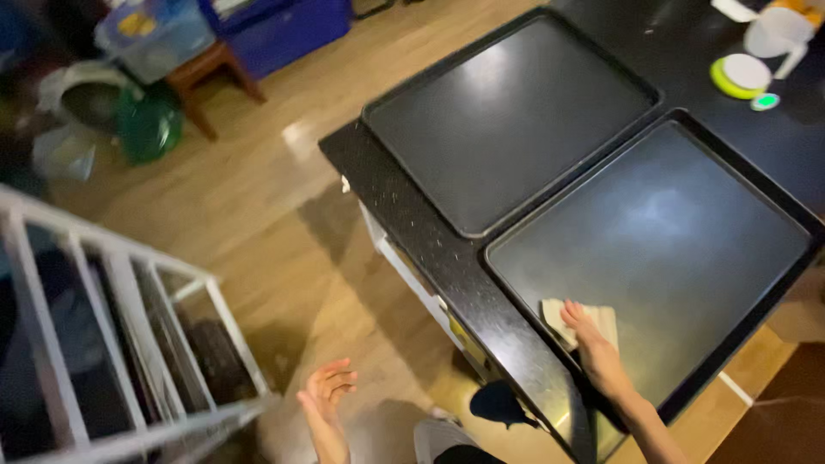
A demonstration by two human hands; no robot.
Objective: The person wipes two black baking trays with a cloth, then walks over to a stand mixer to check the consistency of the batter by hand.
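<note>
Two dark baking trays lie side by side on a black speckled counter (pixel 404 206). The near tray (pixel 687 206) has a pale folded cloth (pixel 559 314) in its front corner. My right hand (pixel 595 348) presses flat on that cloth, fingers pointing toward the far tray (pixel 507 112). Off the counter, over the wooden floor, my left hand (pixel 326 404) hangs in the air with fingers spread and holds nothing.
A white metal rack (pixel 112 344) stands at lower left. A wooden stool (pixel 210 82), a green bag (pixel 148 125) and blue bins (pixel 284 30) sit at the back. A white jug (pixel 778 34) and a round green-rimmed lid (pixel 741 76) rest on the counter's far right.
</note>
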